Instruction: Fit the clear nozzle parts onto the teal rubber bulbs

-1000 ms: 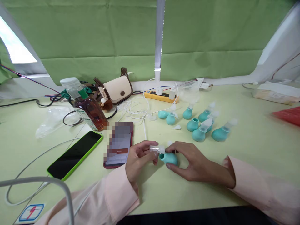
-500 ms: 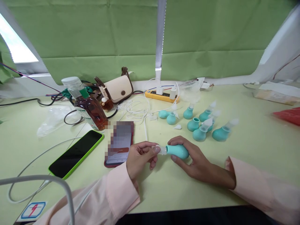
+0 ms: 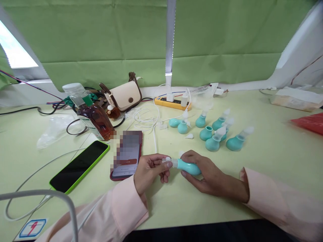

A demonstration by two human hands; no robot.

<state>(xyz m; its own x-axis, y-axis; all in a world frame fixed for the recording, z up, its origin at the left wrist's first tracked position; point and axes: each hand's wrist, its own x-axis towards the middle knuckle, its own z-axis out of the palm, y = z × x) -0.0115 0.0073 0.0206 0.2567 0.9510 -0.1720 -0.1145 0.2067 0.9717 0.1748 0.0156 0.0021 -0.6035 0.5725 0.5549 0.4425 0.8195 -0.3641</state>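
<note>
My right hand (image 3: 202, 172) is wrapped round a teal rubber bulb (image 3: 188, 167), its open neck pointing left. Between the thumb and fingers of my left hand (image 3: 153, 169) is a small clear plastic connector (image 3: 174, 163), which meets the bulb's neck. A white tip (image 3: 181, 153) shows just behind the right fingers. Beyond my hands stand several teal bulbs, most with clear nozzles, such as the bulb at the right (image 3: 234, 143) and one in front (image 3: 212, 144). One bulb (image 3: 206, 133) has a bare neck. A loose white tip (image 3: 189, 136) lies near them.
Left of my hands lie a red-cased phone (image 3: 127, 156) and a green-cased phone (image 3: 80, 166) on a cable. Behind them are a leaning brown bottle (image 3: 94, 119), a cream handbag (image 3: 126, 95) and a yellow power strip (image 3: 164, 103). A red packet (image 3: 309, 122) lies far right.
The clear connector has come up against the bulb's neck, where a dark opening showed before. Both hands stay nearly in place; the whole view has shifted slightly.
</note>
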